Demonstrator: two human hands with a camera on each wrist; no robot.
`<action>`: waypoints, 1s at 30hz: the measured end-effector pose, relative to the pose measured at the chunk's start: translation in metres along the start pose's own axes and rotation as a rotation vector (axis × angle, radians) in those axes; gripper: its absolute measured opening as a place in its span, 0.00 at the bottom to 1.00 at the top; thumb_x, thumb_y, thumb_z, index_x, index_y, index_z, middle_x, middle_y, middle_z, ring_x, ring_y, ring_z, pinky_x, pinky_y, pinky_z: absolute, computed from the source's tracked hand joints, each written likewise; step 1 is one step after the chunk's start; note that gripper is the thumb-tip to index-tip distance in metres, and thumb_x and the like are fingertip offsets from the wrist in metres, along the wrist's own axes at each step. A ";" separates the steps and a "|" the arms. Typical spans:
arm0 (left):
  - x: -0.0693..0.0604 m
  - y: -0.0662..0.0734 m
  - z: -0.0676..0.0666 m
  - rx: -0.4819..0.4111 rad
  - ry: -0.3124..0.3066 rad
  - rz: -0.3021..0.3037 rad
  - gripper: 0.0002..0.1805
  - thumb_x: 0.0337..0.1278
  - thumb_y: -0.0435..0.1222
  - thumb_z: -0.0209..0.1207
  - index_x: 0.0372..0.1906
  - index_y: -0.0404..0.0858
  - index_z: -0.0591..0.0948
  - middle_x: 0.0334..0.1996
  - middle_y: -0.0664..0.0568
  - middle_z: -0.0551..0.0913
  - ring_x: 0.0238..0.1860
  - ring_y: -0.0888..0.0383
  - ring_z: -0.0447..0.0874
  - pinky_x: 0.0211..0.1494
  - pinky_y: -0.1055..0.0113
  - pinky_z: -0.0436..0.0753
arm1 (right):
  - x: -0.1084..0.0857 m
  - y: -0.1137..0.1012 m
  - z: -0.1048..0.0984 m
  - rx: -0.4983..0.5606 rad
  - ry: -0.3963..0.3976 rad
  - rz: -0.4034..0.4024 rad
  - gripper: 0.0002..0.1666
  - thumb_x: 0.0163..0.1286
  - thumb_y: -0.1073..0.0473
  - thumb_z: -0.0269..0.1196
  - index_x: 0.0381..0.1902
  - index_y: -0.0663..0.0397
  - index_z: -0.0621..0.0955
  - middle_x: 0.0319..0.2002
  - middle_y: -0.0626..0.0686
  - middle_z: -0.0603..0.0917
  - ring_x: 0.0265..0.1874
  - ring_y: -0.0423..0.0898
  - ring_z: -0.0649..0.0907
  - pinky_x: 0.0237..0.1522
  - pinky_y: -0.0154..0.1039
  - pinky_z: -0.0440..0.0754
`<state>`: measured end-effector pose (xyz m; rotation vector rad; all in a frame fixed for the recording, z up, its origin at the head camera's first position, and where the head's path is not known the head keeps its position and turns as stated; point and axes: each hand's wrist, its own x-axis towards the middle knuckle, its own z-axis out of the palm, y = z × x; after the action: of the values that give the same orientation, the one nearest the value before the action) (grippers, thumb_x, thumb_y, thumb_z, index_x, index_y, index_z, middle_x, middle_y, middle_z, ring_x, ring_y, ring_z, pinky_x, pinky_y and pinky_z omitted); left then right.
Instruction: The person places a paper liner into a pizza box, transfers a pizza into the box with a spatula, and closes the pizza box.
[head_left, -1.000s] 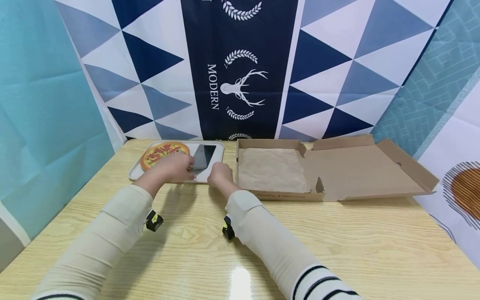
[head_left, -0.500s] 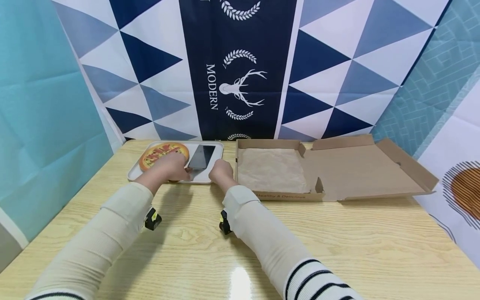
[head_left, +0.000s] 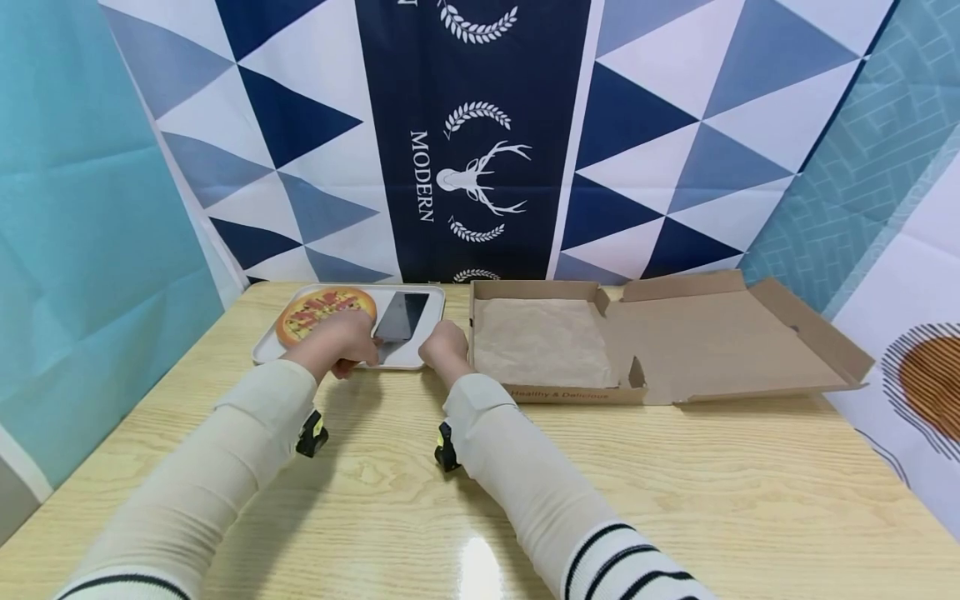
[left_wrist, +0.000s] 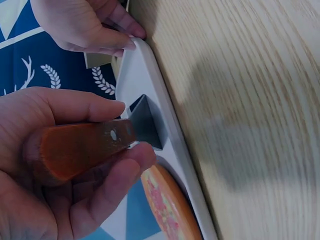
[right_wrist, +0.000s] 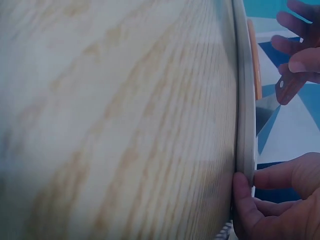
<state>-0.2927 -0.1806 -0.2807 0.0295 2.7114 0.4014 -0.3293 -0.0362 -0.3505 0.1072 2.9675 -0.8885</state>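
Note:
My left hand (head_left: 341,337) holds a spatula by its brown wooden handle (left_wrist: 82,145), between the thumb and fingers. Its flat grey metal blade (head_left: 402,317) is over the right part of a white tray (head_left: 414,352); whether it touches the tray is unclear. Left of the blade a round pizza (head_left: 315,312) lies on the same tray, partly hidden by the left hand in the head view. At the tray's near right corner, my right hand (head_left: 444,342) pinches the rim, thumb and fingers on either side in the right wrist view (right_wrist: 280,200).
Right of the tray an open cardboard pizza box (head_left: 577,392) stands, lined with brown paper (head_left: 543,342). Its lid (head_left: 720,333) is folded out to the right. A patterned cloth (head_left: 480,167) hangs behind the wooden table (head_left: 390,483).
The left hand and the spatula have shifted slightly left and toward me. My right hand stays at the tray's corner. Tray, pizza and box look unmoved.

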 end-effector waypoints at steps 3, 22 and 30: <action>0.003 -0.003 0.002 -0.051 -0.016 -0.021 0.11 0.53 0.31 0.56 0.21 0.40 0.67 0.08 0.54 0.63 0.09 0.60 0.71 0.18 0.66 0.79 | 0.000 0.001 0.001 0.009 -0.001 0.006 0.13 0.59 0.63 0.65 0.42 0.64 0.82 0.40 0.57 0.83 0.34 0.50 0.79 0.40 0.41 0.81; 0.021 -0.031 0.022 -0.885 -0.297 -0.079 0.16 0.67 0.26 0.53 0.53 0.23 0.63 0.24 0.46 0.82 0.21 0.62 0.84 0.33 0.72 0.83 | -0.002 0.001 0.001 0.002 0.005 -0.001 0.14 0.61 0.62 0.65 0.44 0.64 0.82 0.43 0.58 0.84 0.37 0.50 0.81 0.42 0.41 0.81; 0.025 -0.039 0.031 -0.928 -0.334 -0.059 0.08 0.72 0.34 0.52 0.42 0.32 0.69 0.18 0.56 0.78 0.11 0.71 0.68 0.18 0.81 0.70 | -0.003 0.001 0.001 0.002 0.003 -0.011 0.14 0.61 0.63 0.65 0.44 0.65 0.82 0.42 0.58 0.84 0.36 0.50 0.81 0.42 0.41 0.82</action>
<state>-0.3019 -0.2079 -0.3286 -0.2180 1.9737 1.4338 -0.3260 -0.0358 -0.3517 0.0920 2.9728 -0.8942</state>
